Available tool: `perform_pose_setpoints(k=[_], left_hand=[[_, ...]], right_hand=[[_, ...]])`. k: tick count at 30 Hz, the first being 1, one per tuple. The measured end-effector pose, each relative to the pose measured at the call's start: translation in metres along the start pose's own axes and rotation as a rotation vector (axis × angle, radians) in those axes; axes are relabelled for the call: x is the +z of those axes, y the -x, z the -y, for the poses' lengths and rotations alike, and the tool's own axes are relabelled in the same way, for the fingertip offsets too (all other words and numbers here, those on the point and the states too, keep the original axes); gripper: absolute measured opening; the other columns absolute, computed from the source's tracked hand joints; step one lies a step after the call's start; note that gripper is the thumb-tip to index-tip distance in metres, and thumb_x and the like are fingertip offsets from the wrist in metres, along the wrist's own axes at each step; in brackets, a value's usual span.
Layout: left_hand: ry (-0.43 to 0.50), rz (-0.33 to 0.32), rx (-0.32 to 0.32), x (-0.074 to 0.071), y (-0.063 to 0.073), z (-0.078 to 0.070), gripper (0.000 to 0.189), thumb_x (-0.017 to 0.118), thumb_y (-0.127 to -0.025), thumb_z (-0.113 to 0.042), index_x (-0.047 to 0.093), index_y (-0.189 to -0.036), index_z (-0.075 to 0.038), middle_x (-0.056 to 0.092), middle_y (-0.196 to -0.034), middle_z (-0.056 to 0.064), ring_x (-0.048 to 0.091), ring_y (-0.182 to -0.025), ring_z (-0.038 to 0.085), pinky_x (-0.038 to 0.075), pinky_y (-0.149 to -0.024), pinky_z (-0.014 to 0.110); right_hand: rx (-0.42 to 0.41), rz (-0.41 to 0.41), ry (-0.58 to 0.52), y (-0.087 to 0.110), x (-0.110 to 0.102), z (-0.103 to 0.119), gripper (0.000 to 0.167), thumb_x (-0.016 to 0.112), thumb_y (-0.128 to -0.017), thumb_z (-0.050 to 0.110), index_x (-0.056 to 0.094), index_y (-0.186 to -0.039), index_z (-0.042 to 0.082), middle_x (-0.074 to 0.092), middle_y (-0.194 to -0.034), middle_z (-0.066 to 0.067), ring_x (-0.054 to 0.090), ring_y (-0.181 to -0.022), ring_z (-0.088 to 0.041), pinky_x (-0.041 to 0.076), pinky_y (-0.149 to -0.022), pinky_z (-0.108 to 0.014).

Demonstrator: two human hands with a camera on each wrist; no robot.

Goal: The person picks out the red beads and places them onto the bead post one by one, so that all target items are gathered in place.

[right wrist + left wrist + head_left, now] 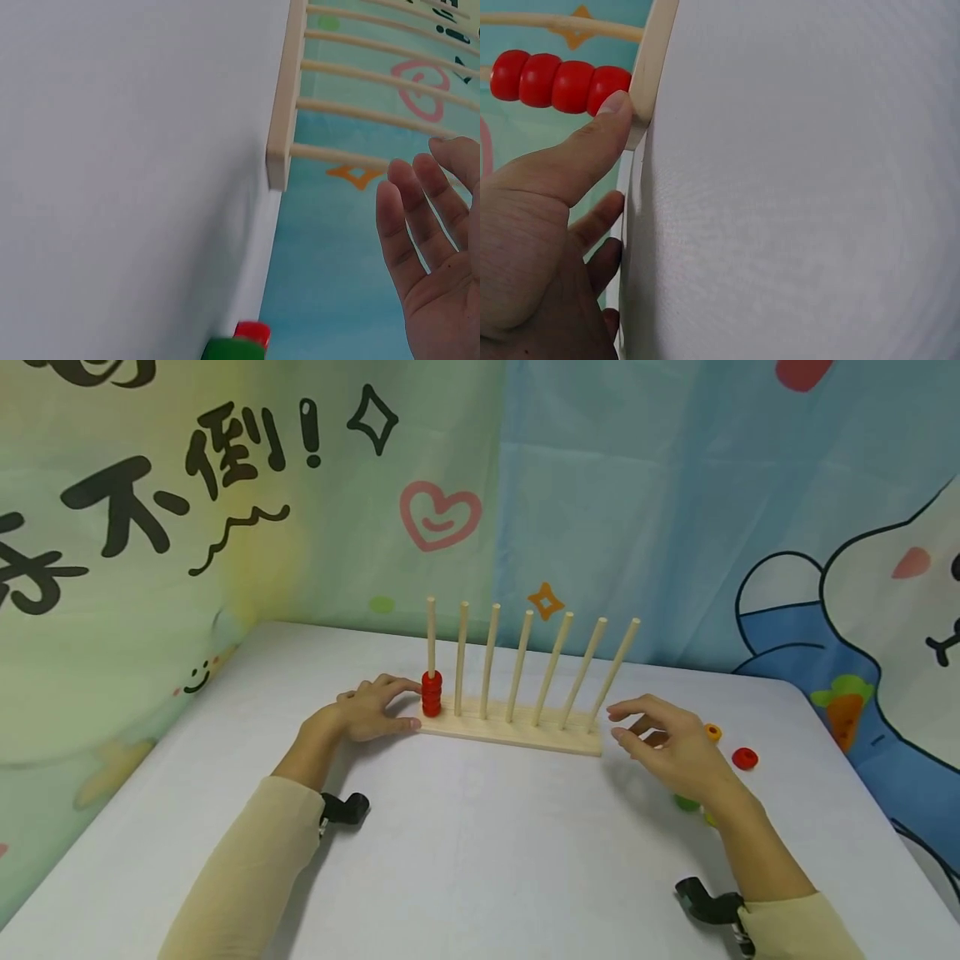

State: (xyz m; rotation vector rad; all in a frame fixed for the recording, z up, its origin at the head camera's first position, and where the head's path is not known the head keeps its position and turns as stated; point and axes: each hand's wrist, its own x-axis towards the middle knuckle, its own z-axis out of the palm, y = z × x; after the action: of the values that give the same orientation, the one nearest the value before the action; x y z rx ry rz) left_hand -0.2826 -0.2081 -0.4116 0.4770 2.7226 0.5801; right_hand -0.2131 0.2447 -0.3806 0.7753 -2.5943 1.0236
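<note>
A pale wooden peg stand [510, 735] lies across the table, with several upright pegs in a row. Red beads [431, 694] are stacked on its leftmost peg; the left wrist view shows the same red beads [571, 84] up close. My left hand [367, 708] holds the stand's left end, thumb at the front corner by the lowest bead, index finger toward the back. Past the right end of the stand, my right hand [671, 743] hovers with loosely bent fingers. Nothing sits between those fingers [409, 232], and they are apart from the pegs.
On the right of the white table [480, 852] lie loose beads: an orange-yellow one [713, 732], a red one [745, 758], and a green one [686, 803] partly hidden by the right hand. A printed cloth [600, 510] hangs behind the table.
</note>
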Motion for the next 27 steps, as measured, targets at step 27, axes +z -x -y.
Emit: perform_pose_setpoints(k=[27], left_hand=[[0.016, -0.001, -0.003, -0.001, 0.001, 0.003, 0.07, 0.064, -0.093, -0.061, 0.04, -0.154, -0.035, 0.032, -0.162, 0.012, 0.04, -0.136, 0.041, 0.026, -0.109, 0.074]], right_hand=[[0.173, -0.064, 0.149, 0.026, -0.041, -0.041, 0.027, 0.069, -0.099, 0.012, 0.067, -0.125, 0.012, 0.071, -0.108, -0.008, 0.059, -0.078, 0.002, 0.053, -0.064, -0.016]])
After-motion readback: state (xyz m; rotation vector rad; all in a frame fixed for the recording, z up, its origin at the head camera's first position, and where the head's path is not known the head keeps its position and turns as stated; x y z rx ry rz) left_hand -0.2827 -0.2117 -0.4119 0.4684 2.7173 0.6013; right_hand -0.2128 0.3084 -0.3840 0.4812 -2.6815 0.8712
